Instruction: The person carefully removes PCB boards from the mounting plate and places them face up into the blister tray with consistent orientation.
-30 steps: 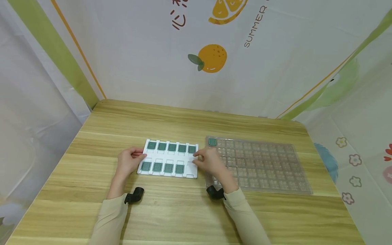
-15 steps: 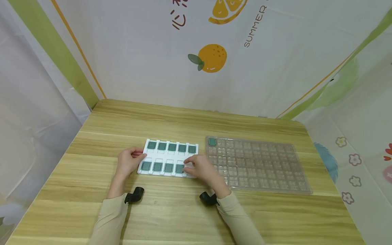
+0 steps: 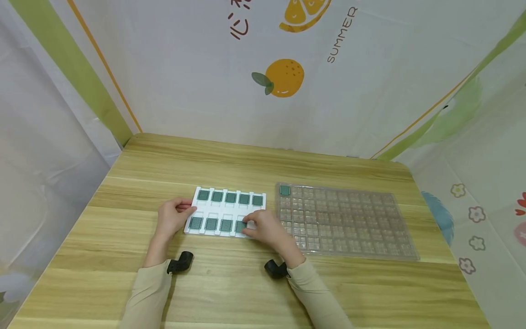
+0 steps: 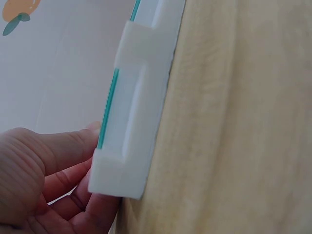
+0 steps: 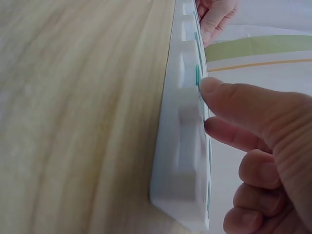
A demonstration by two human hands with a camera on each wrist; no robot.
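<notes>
A white tray [image 3: 222, 211] carries two rows of thin green chips with a grid pattern. My left hand [image 3: 173, 215] grips its left end, thumb on top and fingers curled below, as the left wrist view shows at the tray's corner [image 4: 131, 170]. At the tray's front right, thumb and index finger of my right hand [image 3: 265, 226] pinch the edges of a green chip [image 3: 240, 227] in the front row. In the right wrist view the thumb [image 5: 219, 95] meets that chip's green edge [image 5: 198, 74]. My right hand covers the compartment at the row's right end.
To the right lies a clear plastic tray [image 3: 349, 221] of many small compartments, with one green chip [image 3: 285, 190] in its far left corner. Both stand on a wooden table [image 3: 230, 288]. A printed curtain [image 3: 197, 91] hangs behind it.
My right hand has moved left and toward me, from the right end of the white tray to the rightmost chip in the front row. My left hand has stayed in place.
</notes>
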